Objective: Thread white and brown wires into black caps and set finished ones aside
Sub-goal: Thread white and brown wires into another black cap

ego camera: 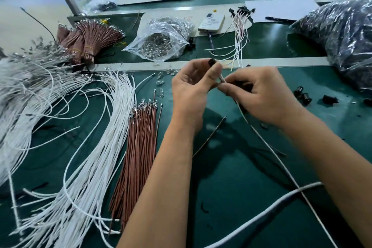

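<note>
Both forearms reach in from the near edge of the worktop (231,197), and a grey cable (281,197) trails across under the right one. Up at the middle, the hands meet. The left hand (193,88) has its grip narrowed to a pinch, thumb and forefinger closed on a black cap (211,62) held up near the pale strip that crosses the worktop. The right hand (261,94) pinches a white wire (267,145) just short of its tip, the rest trailing back toward the near right corner. What looks like a few more dark caps sits curled in that palm, though it is too blurred to be sure.

The wire tip appears to be going into the cap right now. To do this well, I'd say keep the right-hand pinch close to the tip so the wire can't buckle, hold the cap steady, and push straight along its opening until the terminal seats. A gentle tug would confirm it.

One loose brown wire (209,137) lies just below the hands, likely the next one in. Supplies sit toward the left edge: a fan of white wires (96,147) and, beside it, a bundle of brown wires (138,151). Finished pieces (239,32) lie beyond the strip, toward the far side. Spare caps (302,95) are scattered toward the right edge, below a big dark bag (342,36).
</note>
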`<action>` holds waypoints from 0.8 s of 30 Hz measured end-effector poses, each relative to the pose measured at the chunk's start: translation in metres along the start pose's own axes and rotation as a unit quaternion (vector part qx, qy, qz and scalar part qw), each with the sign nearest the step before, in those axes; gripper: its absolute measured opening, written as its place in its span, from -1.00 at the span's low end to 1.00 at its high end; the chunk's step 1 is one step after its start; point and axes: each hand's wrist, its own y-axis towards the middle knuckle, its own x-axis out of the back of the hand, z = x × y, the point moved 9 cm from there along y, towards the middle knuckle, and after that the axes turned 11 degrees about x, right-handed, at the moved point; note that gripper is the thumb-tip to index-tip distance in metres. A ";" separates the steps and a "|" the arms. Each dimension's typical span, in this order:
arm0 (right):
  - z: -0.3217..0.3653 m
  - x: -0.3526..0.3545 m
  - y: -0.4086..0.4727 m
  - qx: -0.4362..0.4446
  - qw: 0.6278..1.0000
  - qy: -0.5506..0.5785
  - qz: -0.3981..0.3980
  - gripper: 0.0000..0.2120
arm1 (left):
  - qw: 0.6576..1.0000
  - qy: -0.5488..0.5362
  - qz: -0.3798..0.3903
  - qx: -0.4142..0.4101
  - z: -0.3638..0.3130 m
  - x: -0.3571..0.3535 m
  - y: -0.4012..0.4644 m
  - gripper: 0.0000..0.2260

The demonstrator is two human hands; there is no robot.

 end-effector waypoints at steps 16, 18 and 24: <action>0.012 -0.156 0.106 -0.013 0.960 -0.138 0.243 -0.84 | 0.924 -0.382 0.002 0.000 -0.036 0.067 0.007 -0.73; 0.013 -0.157 0.106 -0.016 0.960 -0.126 0.249 -0.85 | 0.925 -0.379 0.014 -0.004 -0.036 0.067 0.006 -0.72; 0.001 -0.106 0.078 -0.049 0.981 -0.074 0.174 -0.81 | 0.983 -0.184 0.028 0.006 -0.024 0.047 0.010 -0.69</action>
